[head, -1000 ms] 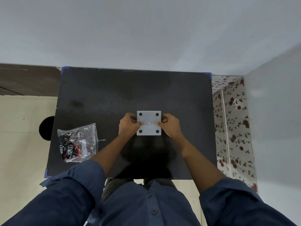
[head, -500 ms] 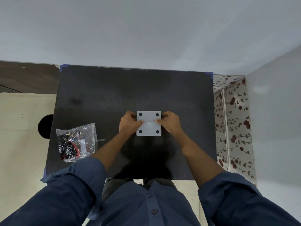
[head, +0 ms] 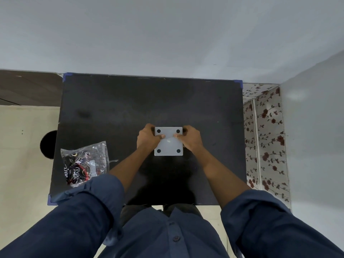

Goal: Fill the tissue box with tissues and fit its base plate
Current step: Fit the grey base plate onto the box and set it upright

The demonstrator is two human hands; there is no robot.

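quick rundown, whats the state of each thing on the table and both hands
base plate: white, four dark pads up, lying flat on top of the box, which it hides.
left hand: gripping the plate's left edge, thumb on top.
right hand: gripping the plate's right edge, thumb on top.
plastic wrapper: crumpled, lying loose at the table's left, untouched.
table: black, blue tape at its corners.

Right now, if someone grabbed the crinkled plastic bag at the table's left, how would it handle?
The plastic bag looks floppy: its clear film is creased and lies slumped. Probably light, since it seems nearly flat. The glossy film may be slippery; it shouldn't roll.
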